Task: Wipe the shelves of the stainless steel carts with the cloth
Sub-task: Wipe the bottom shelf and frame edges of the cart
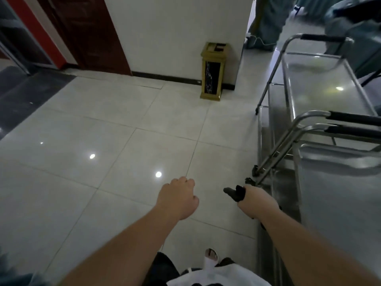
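Two stainless steel carts stand at the right. The near cart (340,193) shows a shiny top shelf and black-gripped handles, and the far cart (315,83) stands behind it. My right hand (255,200) hangs beside the near cart's left edge and grips a dark cloth (235,194), which sticks out to the left of my fist. My left hand (178,198) hovers over the floor tiles with its fingers curled under, holding nothing that I can see.
A gold and black bin (212,71) stands against the white wall ahead. A dark wooden door (82,32) is at the far left. Pale glossy floor tiles (103,141) spread to the left. A person's legs (268,19) show at the back right.
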Demonstrator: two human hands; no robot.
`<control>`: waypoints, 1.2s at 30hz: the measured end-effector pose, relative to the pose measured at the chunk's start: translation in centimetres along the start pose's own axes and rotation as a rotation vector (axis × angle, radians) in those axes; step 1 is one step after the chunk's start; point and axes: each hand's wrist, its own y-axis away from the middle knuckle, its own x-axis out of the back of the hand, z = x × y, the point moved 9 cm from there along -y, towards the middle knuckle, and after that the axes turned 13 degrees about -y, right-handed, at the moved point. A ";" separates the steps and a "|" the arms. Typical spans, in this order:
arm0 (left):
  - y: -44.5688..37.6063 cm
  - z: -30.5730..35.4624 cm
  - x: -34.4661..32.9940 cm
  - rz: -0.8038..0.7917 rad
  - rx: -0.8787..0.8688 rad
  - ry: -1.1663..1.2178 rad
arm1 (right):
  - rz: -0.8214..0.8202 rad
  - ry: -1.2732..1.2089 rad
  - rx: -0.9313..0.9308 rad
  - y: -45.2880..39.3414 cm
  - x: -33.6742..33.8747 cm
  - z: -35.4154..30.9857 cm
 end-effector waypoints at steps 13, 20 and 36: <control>-23.4 2.1 5.5 -0.062 -0.364 -0.188 | 0.134 -0.238 -0.281 -12.6 4.6 -0.1; -31.9 6.9 9.6 -0.002 -0.714 -0.316 | 0.274 -0.512 -0.539 -14.8 5.3 -1.0; -36.4 20.5 6.4 -0.079 -1.081 -0.602 | 0.434 -0.961 -0.935 -12.9 2.1 7.0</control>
